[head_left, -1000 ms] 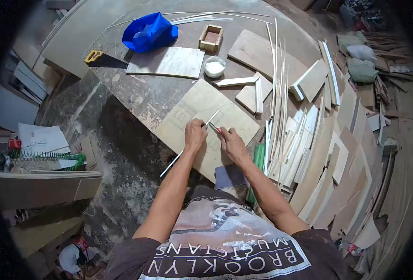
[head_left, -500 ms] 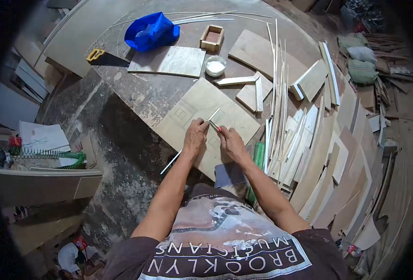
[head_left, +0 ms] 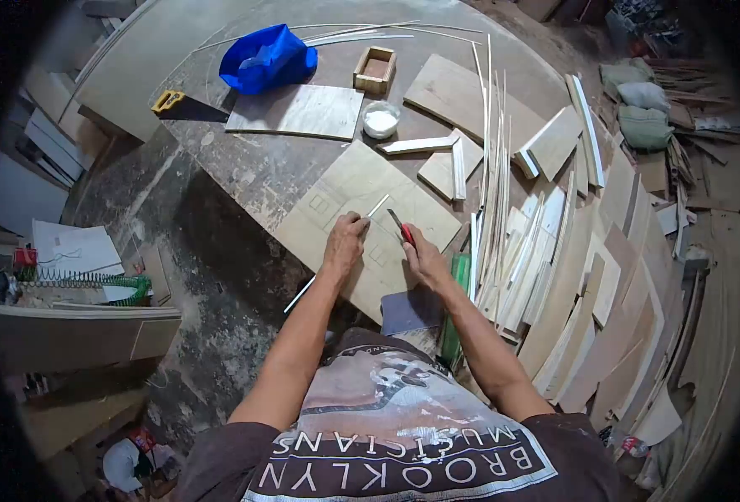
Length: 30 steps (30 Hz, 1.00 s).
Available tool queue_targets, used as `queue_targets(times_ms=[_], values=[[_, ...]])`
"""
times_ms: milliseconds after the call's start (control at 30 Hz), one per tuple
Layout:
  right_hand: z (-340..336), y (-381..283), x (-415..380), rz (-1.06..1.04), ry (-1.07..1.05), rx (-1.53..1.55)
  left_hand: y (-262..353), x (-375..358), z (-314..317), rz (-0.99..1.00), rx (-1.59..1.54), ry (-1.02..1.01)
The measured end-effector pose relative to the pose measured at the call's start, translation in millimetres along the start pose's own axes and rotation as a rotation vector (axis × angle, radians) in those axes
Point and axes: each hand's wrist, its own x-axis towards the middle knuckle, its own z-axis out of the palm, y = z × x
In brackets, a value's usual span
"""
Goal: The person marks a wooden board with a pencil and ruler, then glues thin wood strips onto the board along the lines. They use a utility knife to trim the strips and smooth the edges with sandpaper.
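Note:
My left hand [head_left: 345, 244] is closed around a thin white strip [head_left: 378, 206], whose short end sticks out ahead of the fingers while its long tail passes under my forearm past the table edge. In my right hand [head_left: 426, 258] is a red-handled knife [head_left: 407, 233]. Its dark, narrow blade points forward and left, a small gap from the strip's tip. Both hands are over a square plywood board [head_left: 361, 171] marked with pencil lines and small rectangles.
Behind the board are a white-filled bowl [head_left: 381, 120], a small wooden box [head_left: 375, 69], a blue bag [head_left: 268, 58] and a handsaw [head_left: 187, 106]. Long strips [head_left: 497, 167] and wood offcuts [head_left: 537, 243] crowd the right. A person [head_left: 125, 464] is at the lower left.
The knife has moved right, away from the strip, and its blade now stands apart from it. My left hand keeps the strip in nearly the same place.

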Motion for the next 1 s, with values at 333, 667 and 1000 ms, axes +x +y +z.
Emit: queue_targets(times_ms=[333, 667, 1000], values=[[3, 1, 1, -0.042, 0.016, 0.024, -3, 21, -16, -0.054, -0.052, -0.176], [8, 0, 12, -0.091, -0.098, -0.099, -11, 9, 0, -0.078, -0.024, -0.110], [13, -4, 13, -0.068, -0.130, -0.206, -5, 8, -2, -0.120, -0.002, -0.135]])
